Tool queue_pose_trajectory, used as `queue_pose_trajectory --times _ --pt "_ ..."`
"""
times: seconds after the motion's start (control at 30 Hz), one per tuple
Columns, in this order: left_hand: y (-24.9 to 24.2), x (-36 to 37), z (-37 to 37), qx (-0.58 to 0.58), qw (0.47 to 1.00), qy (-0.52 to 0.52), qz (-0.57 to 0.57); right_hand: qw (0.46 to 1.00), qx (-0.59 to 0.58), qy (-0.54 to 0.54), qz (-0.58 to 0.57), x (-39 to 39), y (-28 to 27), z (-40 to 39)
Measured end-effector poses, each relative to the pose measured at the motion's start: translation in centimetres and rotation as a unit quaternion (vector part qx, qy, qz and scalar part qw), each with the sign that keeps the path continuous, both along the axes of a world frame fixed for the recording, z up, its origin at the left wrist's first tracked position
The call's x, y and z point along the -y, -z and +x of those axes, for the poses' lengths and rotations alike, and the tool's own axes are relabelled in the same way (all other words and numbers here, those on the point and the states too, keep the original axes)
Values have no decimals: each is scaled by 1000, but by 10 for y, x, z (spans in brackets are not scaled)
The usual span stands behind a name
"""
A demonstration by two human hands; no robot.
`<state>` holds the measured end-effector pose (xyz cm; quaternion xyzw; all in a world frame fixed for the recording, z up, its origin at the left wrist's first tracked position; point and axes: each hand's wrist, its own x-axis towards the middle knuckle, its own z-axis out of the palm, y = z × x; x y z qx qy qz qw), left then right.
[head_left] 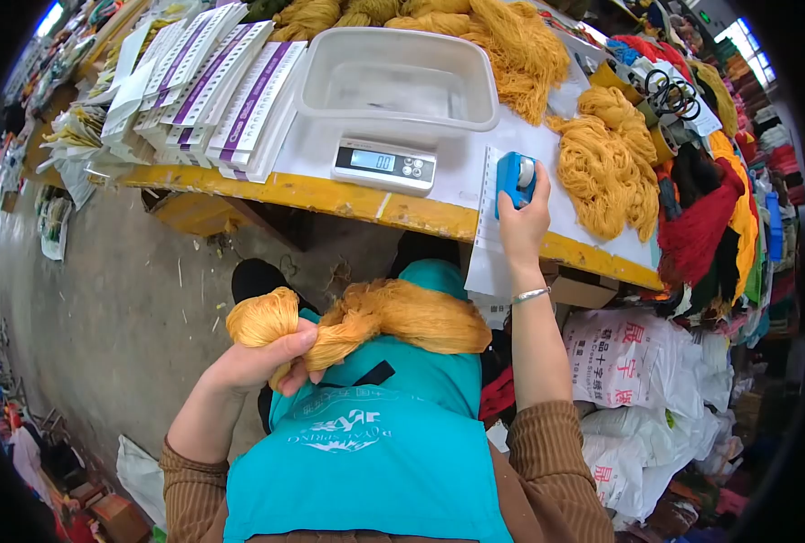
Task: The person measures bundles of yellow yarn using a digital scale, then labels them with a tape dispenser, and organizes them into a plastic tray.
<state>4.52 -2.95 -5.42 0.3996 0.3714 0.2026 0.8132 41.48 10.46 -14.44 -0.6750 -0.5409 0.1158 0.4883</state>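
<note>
Across the lap, the golden thread skein (407, 317) lay on the turquoise apron (366, 489), left hand (258, 364) fingers closed round one end. Far end unheld: could have slid or snagged. Right hand (525, 226) fingers gripped the blue tape dispenser (509, 184); a hard tug risked pulling it over the table (425, 214) edge. Digital scale (385, 166) near edge too, narrow gap between them.

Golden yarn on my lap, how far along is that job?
Done, it seems: the golden yarn is gathered into a hank, one end bunched in your left hand. In hand: your right hand is on the blue tape dispenser. Left, probably: taping, as no tape shows on the hank, and perhaps weighing, as the scale reads 0.0. The loose golden skeins on the table may be waiting too.
</note>
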Motion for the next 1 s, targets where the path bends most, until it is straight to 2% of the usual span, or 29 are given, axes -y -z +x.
queue_pose_trajectory --times 0.3,0.4,0.47,0.5,0.57,0.63,0.7,0.73,0.8,0.93,1.0 --pt "3 -2 1 7 1000 4 -1 1000 -7 -20 -1 21 -6 0" --pt "4 -3 0 1 1000 3 2 996 -35 20 85 38 -6 20" --pt "5 -3 -1 -1 1000 -11 1 998 -66 24 -4 64 -9 33" --pt "5 -4 0 0 1000 -9 0 998 -37 22 -50 75 -11 34" --pt "6 -7 1 6 1000 -3 9 995 79 -2 -65 93 -10 35" --pt "5 -8 2 6 1000 -1 11 994 74 17 -75 106 -1 35" --pt "6 -8 2 4 1000 0 13 989 -133 28 -60 111 8 31" --pt "7 -7 2 6 1000 -3 9 989 -134 29 -60 111 16 34" --pt "6 -6 3 6 1000 -3 5 947 -314 -37 -55 112 29 39" --pt "6 -6 6 5 1000 -1 3 932 -353 -54 -60 110 32 45" --pt "6 -5 6 8 1000 -2 9 955 -276 -75 -83 108 32 49"
